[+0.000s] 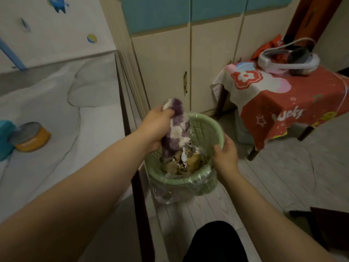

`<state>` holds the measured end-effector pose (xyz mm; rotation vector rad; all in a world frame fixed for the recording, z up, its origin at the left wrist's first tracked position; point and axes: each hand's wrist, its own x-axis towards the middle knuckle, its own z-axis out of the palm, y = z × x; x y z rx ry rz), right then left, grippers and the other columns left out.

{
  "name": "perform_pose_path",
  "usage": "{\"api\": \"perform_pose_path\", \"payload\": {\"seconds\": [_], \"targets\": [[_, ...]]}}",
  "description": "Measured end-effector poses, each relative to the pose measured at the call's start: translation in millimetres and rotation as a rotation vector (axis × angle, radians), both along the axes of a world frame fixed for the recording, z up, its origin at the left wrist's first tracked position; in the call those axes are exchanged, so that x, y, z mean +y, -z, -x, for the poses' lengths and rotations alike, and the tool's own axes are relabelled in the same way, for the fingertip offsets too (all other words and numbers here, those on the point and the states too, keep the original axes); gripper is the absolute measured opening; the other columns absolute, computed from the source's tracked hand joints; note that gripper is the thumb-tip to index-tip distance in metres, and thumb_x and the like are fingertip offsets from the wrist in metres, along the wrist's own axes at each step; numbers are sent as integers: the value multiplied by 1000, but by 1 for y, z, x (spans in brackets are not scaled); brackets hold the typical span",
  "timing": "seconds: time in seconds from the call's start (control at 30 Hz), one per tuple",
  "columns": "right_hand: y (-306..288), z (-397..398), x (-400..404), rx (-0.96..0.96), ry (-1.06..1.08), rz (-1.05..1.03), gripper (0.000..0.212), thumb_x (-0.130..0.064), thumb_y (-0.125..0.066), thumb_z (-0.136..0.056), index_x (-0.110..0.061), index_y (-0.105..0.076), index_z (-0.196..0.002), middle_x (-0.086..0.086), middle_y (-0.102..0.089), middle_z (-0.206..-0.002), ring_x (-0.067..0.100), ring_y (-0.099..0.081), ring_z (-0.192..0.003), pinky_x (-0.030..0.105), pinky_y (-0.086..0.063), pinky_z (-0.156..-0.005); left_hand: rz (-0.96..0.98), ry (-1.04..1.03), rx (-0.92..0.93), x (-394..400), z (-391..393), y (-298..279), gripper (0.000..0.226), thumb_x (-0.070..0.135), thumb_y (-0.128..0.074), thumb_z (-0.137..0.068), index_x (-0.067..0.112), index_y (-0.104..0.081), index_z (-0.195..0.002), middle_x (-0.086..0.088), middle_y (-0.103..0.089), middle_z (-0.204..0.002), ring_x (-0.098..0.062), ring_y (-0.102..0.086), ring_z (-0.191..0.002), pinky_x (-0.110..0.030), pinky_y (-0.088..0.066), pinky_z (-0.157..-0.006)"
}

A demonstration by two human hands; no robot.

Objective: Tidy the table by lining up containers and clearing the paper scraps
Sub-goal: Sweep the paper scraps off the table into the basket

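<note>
- Fingers of the left hand [158,127] are curled tightly around the upper part of a fluffy purple-and-white cloth [176,129], which is held over the mouth of a green waste basket [205,129].
- The cloth is held with its long axis close to upright, slightly tilted; its top end sticks out above the fist and its lower end points down into the basket, touching the scraps there.
- The right hand [225,155] is clamped on the basket's near right rim, thumb inside and fingers outside.
- The basket is lined with a clear plastic bag [164,195] and stands on the floor just beside the edge of the counter [56,129].
- Paper scraps [186,160], silvery and brown, are piled inside the basket.
- An orange tin [31,137] with a grey lid is seen lying tilted on the counter at far left, touching a teal container [5,138], both well apart from the hands.
</note>
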<state>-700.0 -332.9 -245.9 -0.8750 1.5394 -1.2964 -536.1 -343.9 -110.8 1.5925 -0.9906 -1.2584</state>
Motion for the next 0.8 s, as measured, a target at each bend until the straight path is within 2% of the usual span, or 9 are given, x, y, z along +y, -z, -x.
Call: {"api": "perform_pose_path", "payload": {"seconds": [0.1,0.23,0.3,0.4,0.47,0.53,0.6,0.67,0.8], "targets": [[14,5,-10,-8,-9,-17,45,-4,-48,-89,-26,-54,-128,0,-66,-112,18,-66,-101,43,-57,-86,-10,83,-112,-16,15,2,30,19,-48,-97,8,-55,-124,-6,-65,-90,-18,-64,-76,-25,-48,-58],[22,16,-20,-64,-11,-48,37,0,-46,-92,-22,-54,-121,0,-65,-102,18,-67,-88,32,-58,-67,-26,181,-268,-29,28,10,20,16,-45,-96,8,-57,-109,-11,-62,-87,-25,-60,-78,-33,-46,-68],[26,19,-25,-90,-42,-64,39,0,-44,-94,-27,-53,-120,-3,-63,-103,15,-66,-89,32,-57,-68,-33,236,-385,-37,34,16,19,16,-43,-96,10,-55,-109,-11,-59,-87,-24,-55,-75,-29,-41,-62],[43,22,-32,-80,-91,-62,47,3,-43,-91,-30,-52,-124,-7,-62,-107,16,-63,-99,36,-57,-80,-71,326,-596,-45,44,31,28,14,-42,-97,6,-51,-122,-10,-54,-90,-18,-49,-67,-28,-33,-51],[57,20,-36,-71,-122,-71,49,2,-44,-90,-28,-52,-128,-5,-62,-111,17,-64,-100,40,-58,-83,-117,408,-750,-48,53,45,31,13,-42,-97,5,-48,-127,-14,-56,-102,-19,-50,-74,-28,-35,-57],[73,19,-39,-95,-143,-84,50,0,-45,-90,-30,-52,-128,-1,-63,-115,18,-65,-100,44,-58,-83,-173,476,-911,-54,61,59,34,12,-42,-98,4,-46,-132,-17,-56,-120,-25,-54,-93,-29,-36,-69],[89,19,-40,-119,-156,-103,48,0,-44,-90,-30,-53,-128,1,-65,-114,20,-66,-98,45,-59,-82,-200,537,-1049,-58,66,69,36,12,-41,-99,5,-47,-133,-17,-54,-129,-30,-54,-109,-29,-37,-75],[107,22,-40,-153,-171,-114,47,0,-44,-90,-29,-55,-126,2,-66,-112,21,-67,-97,45,-59,-81,-230,610,-1159,-61,70,82,36,11,-42,-98,4,-49,-133,-17,-54,-130,-32,-53,-114,-31,-39,-78],[138,25,-37,-181,-195,-124,46,-1,-46,-92,-30,-57,-126,-2,-67,-108,14,-67,-94,35,-60,-79,-316,678,-1300,-64,71,116,37,11,-47,-96,2,-47,-132,-20,-52,-131,-32,-54,-113,-32,-42,-81]]}}
